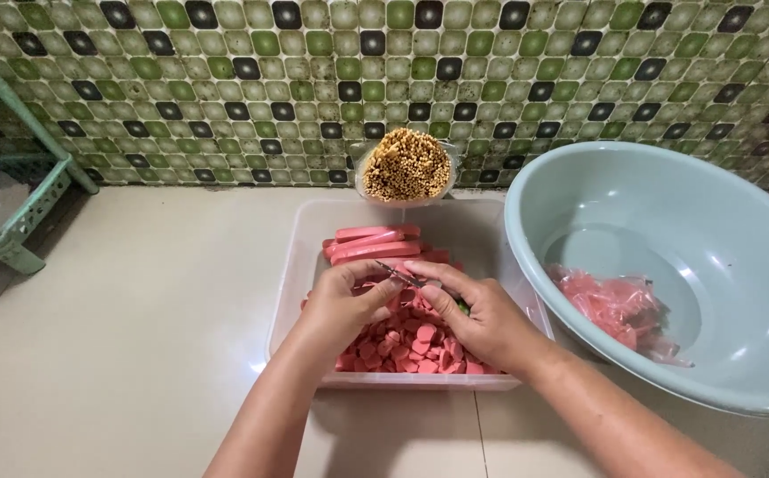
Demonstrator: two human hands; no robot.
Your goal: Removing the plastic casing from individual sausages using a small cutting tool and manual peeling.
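Observation:
A clear plastic tub [300, 265] on the tiled floor holds several whole pink sausages [371, 241] at its far end and a heap of pink sausage slices [411, 341] at its near end. Both hands work over the slices. My left hand [344, 301] pinches a small piece of sausage at its fingertips. My right hand [482, 314] grips a small knife [399, 273] with a green handle, its blade lying against the piece in my left hand.
A cup packed with upright wooden skewers [406, 165] stands behind the tub by the green tiled wall. A large pale green basin [668, 265] at right holds crumpled pink plastic wrappers [619, 305]. A green plastic rack [12, 159] stands at far left.

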